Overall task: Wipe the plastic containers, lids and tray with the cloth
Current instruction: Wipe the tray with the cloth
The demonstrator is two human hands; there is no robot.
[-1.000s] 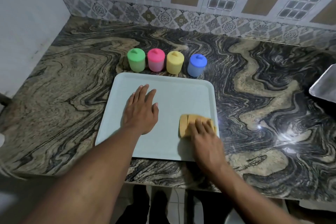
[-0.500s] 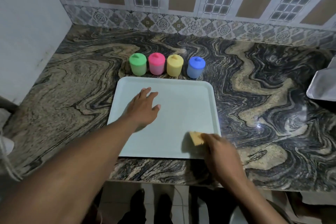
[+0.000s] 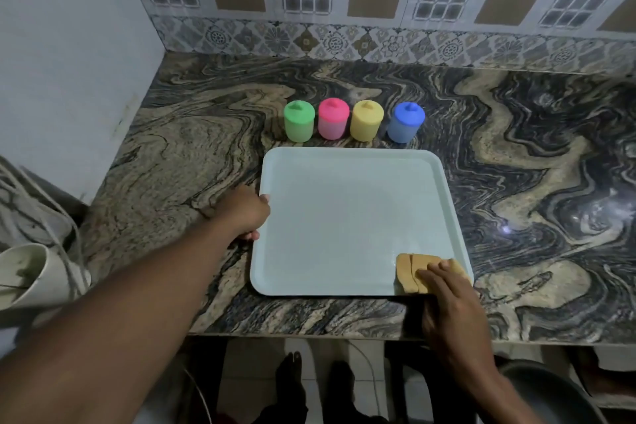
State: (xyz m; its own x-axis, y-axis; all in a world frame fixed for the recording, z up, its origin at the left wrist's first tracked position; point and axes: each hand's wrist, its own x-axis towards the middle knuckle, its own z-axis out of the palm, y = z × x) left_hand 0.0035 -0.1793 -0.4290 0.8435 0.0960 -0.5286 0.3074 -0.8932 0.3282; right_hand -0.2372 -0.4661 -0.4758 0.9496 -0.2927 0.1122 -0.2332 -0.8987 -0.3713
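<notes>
A pale grey-blue tray (image 3: 344, 210) lies flat on the marbled counter. My left hand (image 3: 246, 213) grips its left edge, thumb over the rim. My right hand (image 3: 444, 289) presses a folded tan cloth (image 3: 411, 272) onto the tray's near right corner. Behind the tray stand lidded plastic containers in a row: green (image 3: 298, 120), pink (image 3: 332, 118), yellow (image 3: 366, 120) and blue (image 3: 405, 122).
The counter's front edge (image 3: 309, 334) runs just below the tray. A white wall (image 3: 69, 62) closes the left side and a tiled backsplash (image 3: 378, 41) the back. A white vessel (image 3: 31, 272) sits at the lower left, off the counter.
My left hand slid off the tray's middle to grip its left edge. My right hand drew the cloth toward the near right corner. The camera view shifted.
</notes>
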